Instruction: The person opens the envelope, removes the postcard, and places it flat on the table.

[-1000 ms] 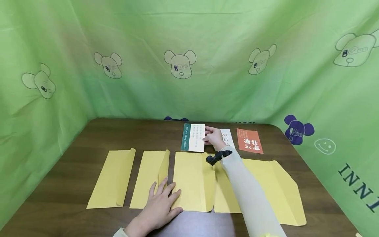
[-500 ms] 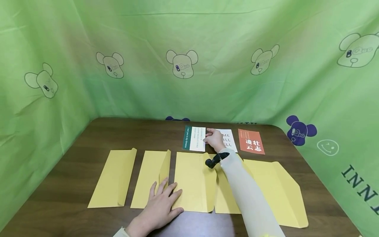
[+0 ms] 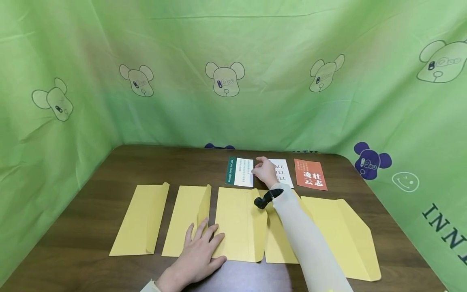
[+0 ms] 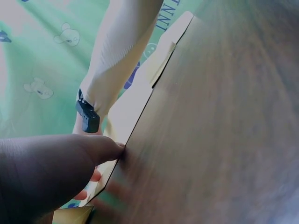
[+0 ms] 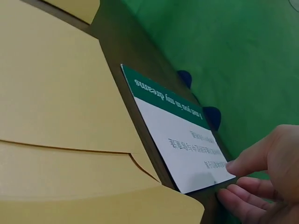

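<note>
A green-and-white card (image 3: 243,172) lies flat at the back of the table, lettered "I met you in my dreams". My right hand (image 3: 265,172) is at its right edge. In the right wrist view the thumb (image 5: 238,164) overlaps the card's corner, while the loosely bent fingers (image 5: 245,198) sit just off the edge with nothing between them. Partly behind this hand is a white card (image 3: 282,172) with black capitals. My left hand (image 3: 198,253) rests spread out across the second yellow envelope (image 3: 178,215) and the middle yellow envelope (image 3: 233,223).
More yellow envelopes line the table: one at the far left (image 3: 133,221), one partly under the right sleeve (image 3: 279,239), and one at the right (image 3: 343,231) with its flap spread. A red card (image 3: 311,174) lies at the back right. Green printed cloth (image 3: 175,117) surrounds the table.
The green-and-white card has come down flat on the table. My right hand's fingers have loosened and drawn slightly right. The left hand has stayed in place.
</note>
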The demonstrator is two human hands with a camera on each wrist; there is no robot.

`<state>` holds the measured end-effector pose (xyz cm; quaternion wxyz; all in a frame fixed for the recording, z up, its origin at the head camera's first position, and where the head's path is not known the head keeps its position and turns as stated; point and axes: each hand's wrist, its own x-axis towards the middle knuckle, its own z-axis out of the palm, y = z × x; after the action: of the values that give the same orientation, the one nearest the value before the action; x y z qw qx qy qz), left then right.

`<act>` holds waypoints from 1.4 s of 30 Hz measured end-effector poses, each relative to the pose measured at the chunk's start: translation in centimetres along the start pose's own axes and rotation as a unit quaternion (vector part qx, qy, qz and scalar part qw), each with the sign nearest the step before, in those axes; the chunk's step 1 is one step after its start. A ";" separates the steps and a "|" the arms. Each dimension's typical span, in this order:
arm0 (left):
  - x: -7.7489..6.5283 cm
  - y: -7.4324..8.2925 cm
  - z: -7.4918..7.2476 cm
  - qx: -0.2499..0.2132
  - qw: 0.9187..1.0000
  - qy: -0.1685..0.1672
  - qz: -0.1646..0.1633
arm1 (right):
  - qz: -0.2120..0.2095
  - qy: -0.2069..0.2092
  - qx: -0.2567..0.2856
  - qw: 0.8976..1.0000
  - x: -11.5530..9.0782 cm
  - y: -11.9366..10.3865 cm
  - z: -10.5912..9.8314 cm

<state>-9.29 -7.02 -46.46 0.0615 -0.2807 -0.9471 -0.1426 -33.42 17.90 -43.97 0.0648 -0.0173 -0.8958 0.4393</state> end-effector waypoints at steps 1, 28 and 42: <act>0.0 0.0 0.0 0.001 1.000 0.002 0.001 | 0.002 -0.003 0.007 1.000 -0.1 0.0 0.0; -1.1 -3.0 -2.8 -0.004 0.992 0.110 -0.058 | -0.116 -0.067 0.043 0.990 -5.3 -3.9 -1.1; -3.0 -6.5 -4.1 -0.025 0.983 0.099 -0.150 | -0.272 -0.153 -0.012 0.950 -10.4 -5.1 0.2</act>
<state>-10.23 -15.02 -44.67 0.1258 -0.1217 -0.9639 -0.2007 -22.97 13.72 -41.10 0.0435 0.2936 -0.8710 0.3916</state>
